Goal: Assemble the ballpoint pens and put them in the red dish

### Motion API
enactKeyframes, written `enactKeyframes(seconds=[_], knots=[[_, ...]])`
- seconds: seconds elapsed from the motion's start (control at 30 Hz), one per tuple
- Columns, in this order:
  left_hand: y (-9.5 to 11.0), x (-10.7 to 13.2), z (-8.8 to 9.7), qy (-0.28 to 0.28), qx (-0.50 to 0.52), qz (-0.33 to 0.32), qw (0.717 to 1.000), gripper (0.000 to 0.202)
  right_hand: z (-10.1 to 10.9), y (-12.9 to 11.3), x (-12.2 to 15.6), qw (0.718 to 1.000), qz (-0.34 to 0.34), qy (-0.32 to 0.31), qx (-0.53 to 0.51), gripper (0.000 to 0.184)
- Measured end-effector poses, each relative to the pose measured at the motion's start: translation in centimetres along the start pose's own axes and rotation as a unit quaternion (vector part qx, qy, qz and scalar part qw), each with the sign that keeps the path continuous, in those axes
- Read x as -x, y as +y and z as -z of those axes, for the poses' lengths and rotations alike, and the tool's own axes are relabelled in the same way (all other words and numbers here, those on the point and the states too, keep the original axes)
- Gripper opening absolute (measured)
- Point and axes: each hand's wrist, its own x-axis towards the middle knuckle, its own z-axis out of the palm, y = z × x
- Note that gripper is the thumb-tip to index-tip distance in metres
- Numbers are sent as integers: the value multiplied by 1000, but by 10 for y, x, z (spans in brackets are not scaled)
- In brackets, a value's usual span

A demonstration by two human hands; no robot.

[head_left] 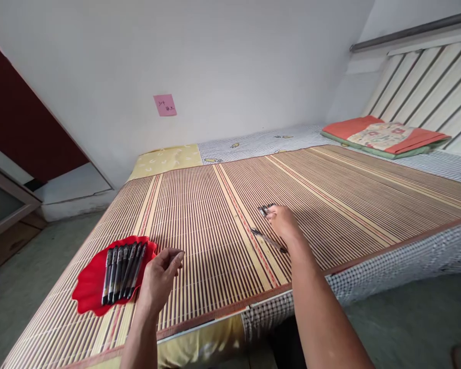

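My right hand is over the middle of the bamboo mat, its fingers closed round a few dark pens whose ends stick out past the fingertips. Just below that hand, another black pen lies on the mat, partly hidden by my wrist. My left hand hovers beside a red scalloped plate, thumb and fingertips pinched together with nothing visible in them. Several clear pens with black caps lie side by side on the plate.
The mat covers a bed with a checked sheet. At the far right lies a folded orange and floral cloth near a white slatted headboard. A pink note is stuck on the wall behind. The bed's front edge runs close to me.
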Motion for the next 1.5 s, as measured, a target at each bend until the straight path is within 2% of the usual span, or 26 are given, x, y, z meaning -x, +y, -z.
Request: enactKeyframes(seconds=[0.07, 0.17, 0.27, 0.43, 0.57, 0.87, 1.03, 1.17, 1.23, 1.33, 1.43, 1.5], knots=[[1, 0, -1, 1, -2, 2, 1000, 38, 5, -2, 5, 1000, -8, -9, 22, 23], [2, -1, -3, -6, -1, -3, 1000, 38, 6, -9, 14, 996, 1, -70, 57, 15], [2, 0, -4, -14, -4, -9, 1000, 36, 0, -20, 20, 988, 12, -129, 83, 22], [3, 0, -6, -18, -7, -5, 1000, 35, -14, -34, 19, 979, 38, -169, 108, 15], [4, 2, -9, -23, -6, -3, 1000, 35, -25, -43, 19, 976, 56, -176, 117, 7], [5, 4, -15, -38, 7, -5, 999, 33, -39, -66, 25, 982, 40, -143, 114, 31], [5, 5, -18, -47, 9, -3, 999, 31, -41, -69, 24, 987, 6, -135, 86, 23], [6, 7, -22, -57, 23, 0, 998, 31, -40, -72, 24, 991, 15, -128, 28, 11], [8, 8, -26, -62, 40, 4, 997, 29, -38, -77, 26, 990, 54, -126, -29, 2], [12, 11, -33, -88, 101, 19, 991, 31, -37, -93, 32, 973, 140, -129, -134, 4], [17, 13, -39, -125, 169, 37, 977, 42, -43, -113, 41, 929, 196, -149, -276, 4], [20, 14, -41, -140, 195, 41, 970, 45, -49, -125, 47, 877, 191, -178, -404, 9]])
